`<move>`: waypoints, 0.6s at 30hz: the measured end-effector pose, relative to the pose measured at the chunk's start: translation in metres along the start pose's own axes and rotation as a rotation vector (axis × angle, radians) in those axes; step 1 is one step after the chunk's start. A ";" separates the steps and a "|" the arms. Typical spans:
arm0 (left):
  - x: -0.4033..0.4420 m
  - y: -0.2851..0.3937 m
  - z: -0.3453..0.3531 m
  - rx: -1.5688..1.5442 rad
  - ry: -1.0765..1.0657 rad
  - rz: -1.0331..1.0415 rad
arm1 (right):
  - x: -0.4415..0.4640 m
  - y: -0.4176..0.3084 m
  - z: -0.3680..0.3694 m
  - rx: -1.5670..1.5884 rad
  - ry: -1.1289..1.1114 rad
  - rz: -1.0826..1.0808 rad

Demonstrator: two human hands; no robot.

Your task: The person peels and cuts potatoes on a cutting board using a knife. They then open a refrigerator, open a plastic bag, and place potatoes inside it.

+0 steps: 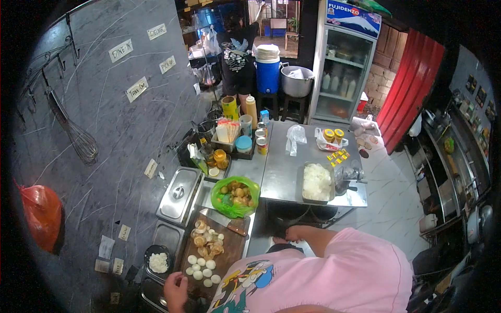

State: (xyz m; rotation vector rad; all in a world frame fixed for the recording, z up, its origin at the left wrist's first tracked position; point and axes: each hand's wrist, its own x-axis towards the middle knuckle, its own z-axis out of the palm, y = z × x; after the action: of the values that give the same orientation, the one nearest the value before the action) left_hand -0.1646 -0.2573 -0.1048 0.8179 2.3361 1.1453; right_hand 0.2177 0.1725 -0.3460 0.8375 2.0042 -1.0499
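Note:
My left hand (176,291) is beside the near left edge of a wooden cutting board (233,249), fingers loosely bent and apart, nothing seen in them. Several peeled white bulbs (207,273), which look like small onions, lie on the board close to that hand. Brown papery skins (201,241) are heaped behind them. A knife (237,225) with a wooden handle rests across the board's far end. A black bowl (158,259) of white pieces stands left of the board. My right hand (295,234) is low in front of my body, near the metal table's front; its fingers are partly hidden in shadow.
A green plastic bag (235,197) of brown bulbs sits beyond the board. The metal table (282,172) carries a tray of chopped white pieces (317,182) and yellow-lidded jars (334,136). A person (236,57) stands at the back, near a blue drink cooler (267,77).

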 end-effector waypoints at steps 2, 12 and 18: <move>-0.003 0.005 -0.001 -0.031 -0.030 -0.035 | 0.000 -0.001 0.003 0.037 0.003 0.055; 0.003 0.014 0.001 0.039 -0.149 -0.008 | 0.034 0.034 0.018 -0.040 -0.025 0.086; 0.023 0.007 0.008 0.001 -0.224 -0.018 | -0.051 -0.006 0.010 0.026 0.115 0.109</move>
State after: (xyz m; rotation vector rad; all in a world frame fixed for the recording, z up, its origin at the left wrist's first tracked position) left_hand -0.1752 -0.2346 -0.1063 0.8752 2.1557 0.9907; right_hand 0.2434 0.1504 -0.3057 1.0299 2.0189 -0.9879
